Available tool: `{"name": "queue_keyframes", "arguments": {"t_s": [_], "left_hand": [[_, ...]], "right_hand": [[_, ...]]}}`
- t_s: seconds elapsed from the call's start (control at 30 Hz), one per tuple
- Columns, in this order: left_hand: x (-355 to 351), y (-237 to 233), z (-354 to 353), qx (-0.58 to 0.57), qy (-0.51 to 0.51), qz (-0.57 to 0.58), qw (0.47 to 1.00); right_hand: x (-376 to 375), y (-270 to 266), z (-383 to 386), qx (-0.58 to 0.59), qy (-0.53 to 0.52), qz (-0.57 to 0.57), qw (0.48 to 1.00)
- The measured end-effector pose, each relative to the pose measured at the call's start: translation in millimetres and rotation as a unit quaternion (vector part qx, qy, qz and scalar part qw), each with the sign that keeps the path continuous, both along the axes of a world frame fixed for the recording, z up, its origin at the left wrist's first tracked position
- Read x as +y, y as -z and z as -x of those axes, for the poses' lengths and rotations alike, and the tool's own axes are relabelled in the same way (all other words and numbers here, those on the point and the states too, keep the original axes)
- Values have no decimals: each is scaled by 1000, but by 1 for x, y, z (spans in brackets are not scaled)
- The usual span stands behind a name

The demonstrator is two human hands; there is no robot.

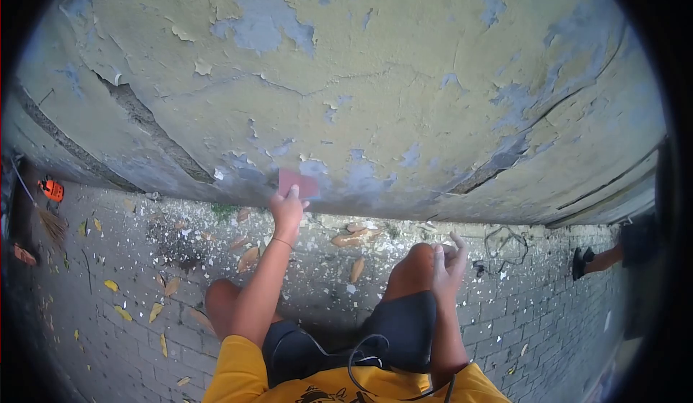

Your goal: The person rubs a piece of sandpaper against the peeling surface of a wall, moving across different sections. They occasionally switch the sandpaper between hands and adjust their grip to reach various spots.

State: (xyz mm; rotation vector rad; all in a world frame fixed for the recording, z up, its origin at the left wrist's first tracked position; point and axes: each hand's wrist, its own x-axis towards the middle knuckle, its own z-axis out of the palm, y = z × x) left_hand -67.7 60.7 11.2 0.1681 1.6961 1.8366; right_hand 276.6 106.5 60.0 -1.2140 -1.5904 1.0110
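A reddish sheet of sandpaper (pixel 304 184) lies flat against the lower part of a wall (pixel 382 121) with peeling yellowish paint. My left hand (pixel 288 209) grips it, thumb on top and fingers partly hidden beneath. Around the sheet, grey-blue patches show where the paint is gone. My right hand (pixel 449 266), whitened with dust, is beside my bent right knee (pixel 411 267). Its fingers are loosely bent and apart, with nothing in them.
Paint flakes and dry leaves (pixel 247 260) litter the brick paving (pixel 469 345). A broom (pixel 49 222) and an orange object (pixel 51 189) are at far left. Near the wall on the right lies a dark looped cord (pixel 507 246). Another person's foot (pixel 582 262) is farther right.
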Motion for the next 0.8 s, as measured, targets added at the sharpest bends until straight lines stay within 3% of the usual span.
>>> {"name": "queue_keyframes", "arguments": {"t_s": [0.03,0.1,0.13,0.2,0.23,0.33,0.37,0.4,0.47,0.57,0.77,0.8], "left_hand": [[1,-20,-8,-2,-2,-1,1000],[-1,-44,-22,308,83,-35,947],[-1,-42,-28,307,83,-29,948],[0,-40,-37,104,20,-67,992],[0,-21,-30,83,8,-52,995],[-6,10,-12,63,-24,31,997],[-2,14,-7,89,-34,13,995],[2,4,-9,90,-35,15,995],[7,-36,-26,202,4,-30,979],[7,-82,-50,195,36,-98,975],[-3,-9,-12,156,-40,-42,986],[-2,-18,-14,157,-41,-38,986]], "right_hand": [[-3,7,3,22,0,12,1000],[-14,22,7,3,-6,14,1000],[-20,29,15,23,-24,-29,999],[-31,28,20,-78,-68,-75,992],[-33,22,23,-111,-99,-127,981],[-33,28,21,-98,-157,-102,977],[-32,31,20,-96,-156,-102,978],[-30,34,19,-94,-161,-57,981],[-27,37,18,-94,-169,-10,981],[-21,40,19,-65,-153,20,986],[-12,46,16,-59,-136,-5,989],[-12,48,15,-53,-132,10,990]]}}
